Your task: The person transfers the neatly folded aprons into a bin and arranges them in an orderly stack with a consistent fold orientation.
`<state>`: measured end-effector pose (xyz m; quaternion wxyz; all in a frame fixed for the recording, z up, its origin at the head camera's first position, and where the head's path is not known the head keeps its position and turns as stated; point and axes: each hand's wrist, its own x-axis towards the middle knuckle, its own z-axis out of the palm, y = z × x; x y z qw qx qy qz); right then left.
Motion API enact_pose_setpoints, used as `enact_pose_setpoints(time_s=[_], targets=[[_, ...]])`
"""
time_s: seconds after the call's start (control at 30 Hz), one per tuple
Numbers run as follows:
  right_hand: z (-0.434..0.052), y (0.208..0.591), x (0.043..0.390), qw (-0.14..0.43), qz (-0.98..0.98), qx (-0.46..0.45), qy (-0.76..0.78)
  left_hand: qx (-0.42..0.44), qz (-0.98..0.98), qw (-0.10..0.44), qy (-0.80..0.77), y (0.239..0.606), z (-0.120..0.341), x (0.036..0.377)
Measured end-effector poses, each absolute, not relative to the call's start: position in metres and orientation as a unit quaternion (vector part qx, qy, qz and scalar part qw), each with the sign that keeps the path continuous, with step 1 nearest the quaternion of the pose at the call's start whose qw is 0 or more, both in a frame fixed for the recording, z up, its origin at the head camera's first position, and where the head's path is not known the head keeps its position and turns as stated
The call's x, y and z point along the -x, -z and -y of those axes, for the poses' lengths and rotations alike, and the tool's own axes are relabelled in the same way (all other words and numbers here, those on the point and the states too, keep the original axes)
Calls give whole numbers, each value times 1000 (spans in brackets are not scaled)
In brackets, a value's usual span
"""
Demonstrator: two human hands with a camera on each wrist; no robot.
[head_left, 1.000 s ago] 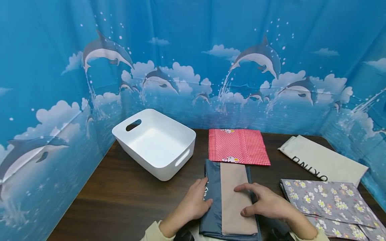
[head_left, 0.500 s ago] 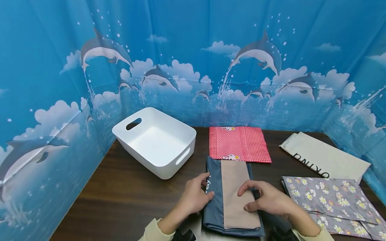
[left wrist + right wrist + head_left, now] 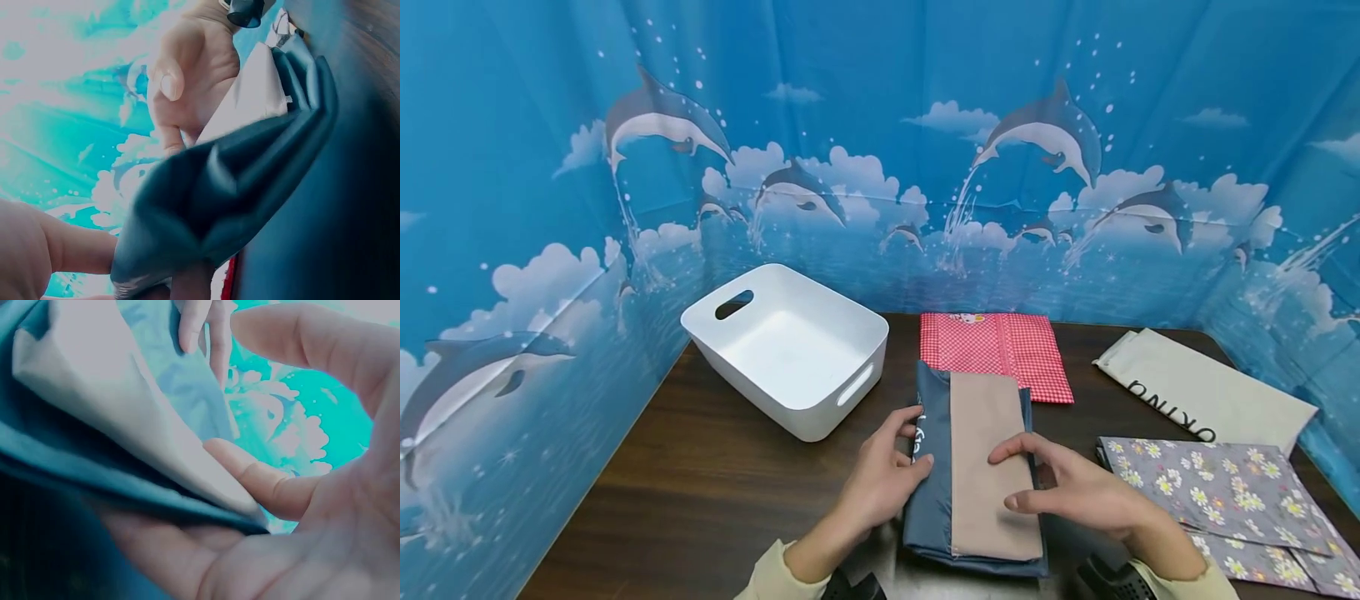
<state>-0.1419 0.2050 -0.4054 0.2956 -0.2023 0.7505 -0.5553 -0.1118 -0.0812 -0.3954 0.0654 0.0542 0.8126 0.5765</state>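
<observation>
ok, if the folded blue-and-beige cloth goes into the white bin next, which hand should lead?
Probably left. The left hand grips the folded cloth on its left edge, the side facing the white bin. The right hand holds the far edge and would have to cross over.

On the worktop [image 3: 715, 492] a bin [image 3: 790, 358] sits back left. Right of it lies a checked cloth [image 3: 1000, 354], its near edge under a folded cloth [image 3: 973, 475] lying before it. Left hand [image 3: 880, 479] and right hand [image 3: 1071, 487] flank that cloth, touching it. A lettered bag [image 3: 1206, 392] lies far right, with floral cloths [image 3: 1225, 500] before it.
</observation>
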Motion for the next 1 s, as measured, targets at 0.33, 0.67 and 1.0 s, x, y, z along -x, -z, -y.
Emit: enact_pose_setpoints(time_s=[0.33,0.67,1.0], targets=[[-207,407,143,286,-706,239,602,-51,-792,63,-606,393,82,111],[-204,402,146,217,-717,176,638,-54,-728,122,-672,388,85,113],[-206,404,144,191,-659,158,710,-58,-701,105,-703,383,89,114]])
